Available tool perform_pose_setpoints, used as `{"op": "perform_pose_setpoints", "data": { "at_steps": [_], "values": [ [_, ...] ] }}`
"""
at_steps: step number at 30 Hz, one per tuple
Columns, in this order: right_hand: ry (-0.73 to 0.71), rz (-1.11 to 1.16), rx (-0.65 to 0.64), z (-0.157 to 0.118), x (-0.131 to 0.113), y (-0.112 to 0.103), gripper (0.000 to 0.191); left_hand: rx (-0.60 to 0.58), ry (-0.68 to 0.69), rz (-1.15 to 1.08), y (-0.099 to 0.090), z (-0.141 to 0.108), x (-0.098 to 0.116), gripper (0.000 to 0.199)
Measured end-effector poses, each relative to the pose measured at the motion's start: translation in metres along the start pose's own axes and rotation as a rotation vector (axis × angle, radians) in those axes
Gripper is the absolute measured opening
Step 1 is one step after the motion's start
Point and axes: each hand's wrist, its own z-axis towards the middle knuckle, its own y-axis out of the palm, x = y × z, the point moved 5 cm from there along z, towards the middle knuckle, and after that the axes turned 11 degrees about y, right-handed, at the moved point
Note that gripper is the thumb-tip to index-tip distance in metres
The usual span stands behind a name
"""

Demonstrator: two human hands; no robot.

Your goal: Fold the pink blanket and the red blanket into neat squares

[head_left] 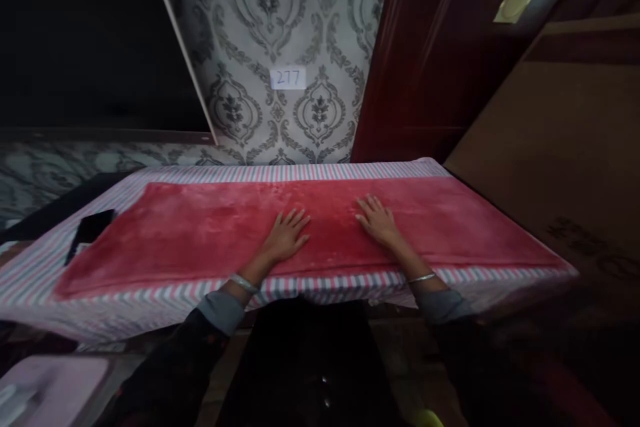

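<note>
A plush red blanket (200,233), folded into a long rectangle, lies across a striped cloth (310,172) that covers the table. Flat on its middle part rests my left hand (286,236), fingers spread. To the right, my right hand (379,221) also presses on the plush with its fingers apart. Neither hand holds anything. Both palms face down, with a stretch of red fabric between them. Layered edges of the blanket show along its front side.
A dark phone-like object (93,230) lies at the left end of the table. Behind it hangs a large black screen (95,40). A big cardboard box (555,147) stands against the right side. Below left is a pink stool-like surface (60,383).
</note>
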Motion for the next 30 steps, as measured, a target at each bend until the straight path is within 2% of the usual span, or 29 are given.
{"op": "perform_pose_setpoints", "data": {
  "at_steps": [2, 4, 9, 11, 13, 16, 21, 24, 26, 27, 28, 30],
  "values": [
    [-0.043, 0.010, -0.017, 0.000, -0.029, 0.009, 0.056, -0.017, 0.004, -0.009, -0.001, -0.002, 0.002, 0.055],
    [-0.054, -0.014, -0.020, -0.003, -0.043, 0.019, 0.056, -0.013, 0.023, -0.003, -0.002, -0.004, 0.004, 0.054],
    [-0.053, -0.074, 0.027, -0.010, -0.042, 0.035, 0.054, -0.012, 0.055, 0.004, -0.002, -0.008, 0.010, 0.055],
    [-0.064, -0.071, 0.039, -0.009, -0.039, 0.039, 0.055, -0.011, -0.015, 0.004, -0.003, -0.012, 0.005, 0.058],
    [-0.078, -0.061, 0.047, -0.008, -0.036, 0.043, 0.056, -0.004, -0.193, 0.027, -0.007, -0.024, -0.011, 0.061],
    [-0.102, -0.039, 0.063, -0.006, -0.033, 0.049, 0.058, -0.042, -0.472, 0.083, -0.016, -0.060, -0.051, 0.065],
    [-0.111, -0.030, 0.079, -0.006, -0.032, 0.054, 0.058, -0.155, -0.717, 0.140, -0.044, -0.143, -0.119, 0.065],
    [-0.101, -0.039, 0.072, -0.007, -0.034, 0.053, 0.058, -0.186, -0.886, 0.137, -0.062, -0.173, -0.145, 0.066],
    [-0.095, -0.047, 0.067, -0.007, -0.035, 0.052, 0.057, -0.143, -0.943, 0.134, -0.070, -0.168, -0.150, 0.068],
    [-0.094, -0.051, 0.066, -0.006, -0.036, 0.052, 0.057, -0.117, -0.916, 0.122, -0.071, -0.155, -0.147, 0.068],
    [-0.095, -0.053, 0.069, -0.006, -0.036, 0.051, 0.057, -0.096, -0.847, 0.102, -0.069, -0.135, -0.140, 0.066],
    [-0.096, -0.056, 0.077, -0.006, -0.037, 0.051, 0.056, -0.095, -0.610, 0.020, -0.058, -0.081, -0.116, 0.062]
  ]
}}
